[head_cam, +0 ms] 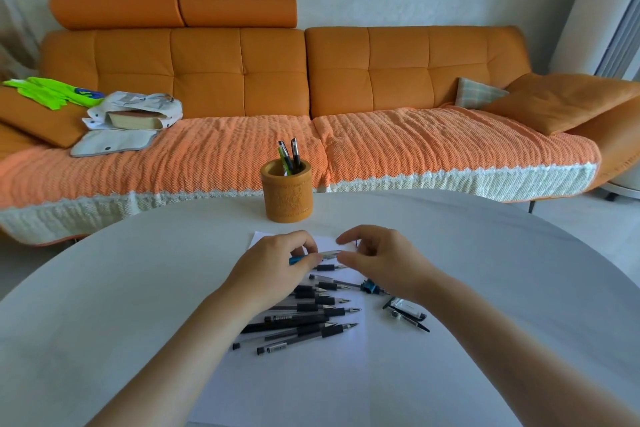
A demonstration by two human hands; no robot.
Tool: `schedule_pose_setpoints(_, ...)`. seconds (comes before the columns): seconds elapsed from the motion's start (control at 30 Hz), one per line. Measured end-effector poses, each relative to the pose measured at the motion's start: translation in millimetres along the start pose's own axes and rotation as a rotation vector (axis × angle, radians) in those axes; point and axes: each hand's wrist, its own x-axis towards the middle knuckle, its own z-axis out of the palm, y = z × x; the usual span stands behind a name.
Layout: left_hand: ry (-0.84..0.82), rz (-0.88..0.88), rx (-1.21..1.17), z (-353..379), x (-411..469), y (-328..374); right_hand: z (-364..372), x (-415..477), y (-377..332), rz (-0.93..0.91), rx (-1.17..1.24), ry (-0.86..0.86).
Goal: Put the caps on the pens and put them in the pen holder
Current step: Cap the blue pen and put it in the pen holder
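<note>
Capping a pen, seen from above the round white bench (485, 288). The left hand (273, 267) pinches a slim pen with a blue end and a clear barrel (313, 256), its thumb and forefinger closed tight around the barrel, the writing end directed towards the right hand (377, 260). The right fingers (348, 238) are curled and nearly closed just off the pen's tip; whether they hold a cap cannot be told, since the fingertips hide that spot.

To do this step well, the pen should be kept level and steady by the left fingers while the cap is brought straight along the barrel's axis, then pressed until it seats; a skewed approach would likely jam or slip.

Just below both sets of fingers, on a white paper sheet (346, 374), lies a loose heap of uncapped black-gripped pens (304, 319), tips pointing rightward. Under the right wrist rest a small blue cap-like piece (369, 287) and two clear clipped caps (407, 312). Beyond the fingers stands the round orange-brown carved pen holder (288, 196), already containing a few capped pens (291, 156).
</note>
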Motion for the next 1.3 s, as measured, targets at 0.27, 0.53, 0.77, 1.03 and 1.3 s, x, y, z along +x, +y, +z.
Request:
schedule_pose_setpoints(0.27, -0.020, 0.078, 0.111, 4.5, -5.6, 10.4, 4.1, 2.1, -2.6, 0.092, 0.026, 0.018)
schedule_pose_setpoints(0.53, 0.028, 0.045, 0.017, 5.3, -3.3, 12.7, -2.3, 12.6, 9.3, 0.203, 0.061, 0.440)
schedule_pose_setpoints(0.77, 0.004, 0.065, -0.006, 10.3, -4.8, 22.3, 12.6, 12.6, 2.0, 0.157, 0.067, 0.426)
schedule_pose_setpoints(1.03, -0.091, -0.015, -0.109, 4.5, -5.3, 16.6, 13.8, 2.5, -11.1, 0.095, 0.283, 0.067)
schedule_pose_setpoints(1.3, -0.036, -0.032, -0.177, -8.5, -4.1, 10.5, 4.9, 0.8, -11.0, 0.150, 0.699, 0.199)
